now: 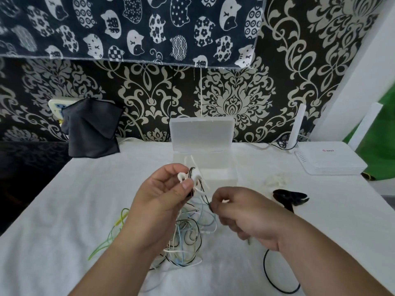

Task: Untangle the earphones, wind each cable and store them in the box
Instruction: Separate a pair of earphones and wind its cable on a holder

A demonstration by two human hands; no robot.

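Two hands work at a knot of earphone cables on a white table (64,210).

At eight o'clock from the knot, a green cable (111,233) lies loose. The left hand (162,195) has its fingers curled, with thumb and forefinger pinching white earbuds (188,175) lifted above the tangle (188,231) of white, blue and black cables. The clear box (224,178) stands open at twelve o'clock, just behind the hands. At three o'clock, the right hand (245,212) is curled closed, pinching a thin dark strand. Pulling the hands apart would probably tighten the knot, since many strands cross below, and a hard tug could strain the thin wires.
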